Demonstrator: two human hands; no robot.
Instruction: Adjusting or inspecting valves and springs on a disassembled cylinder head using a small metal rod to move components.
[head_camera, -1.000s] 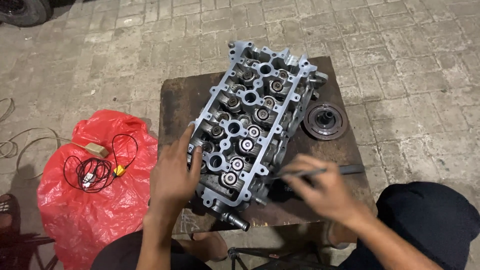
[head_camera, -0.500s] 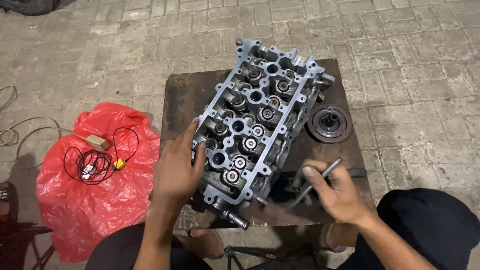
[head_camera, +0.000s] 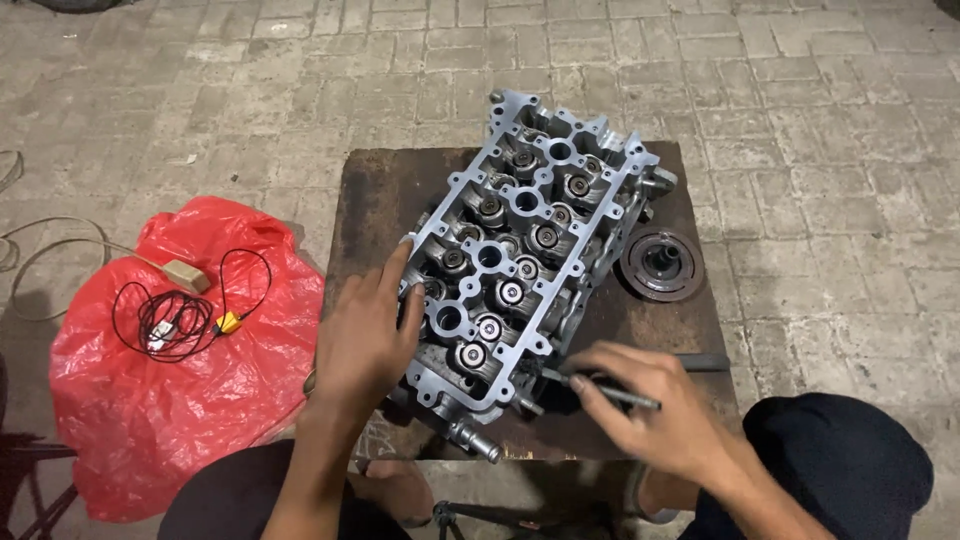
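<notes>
Resting spread left hand (head_camera: 365, 335) on cylinder head (head_camera: 525, 245); right hand (head_camera: 650, 405) pinching thin tool (head_camera: 605, 390); red bag (head_camera: 170, 390) left.

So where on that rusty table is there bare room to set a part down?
A bare strip of the rusty table lies left of the cylinder head, above the left hand. Another lies at the right edge, between the round pulley disc and the right hand. The near edge is crowded by both hands and the thin tool.
</notes>
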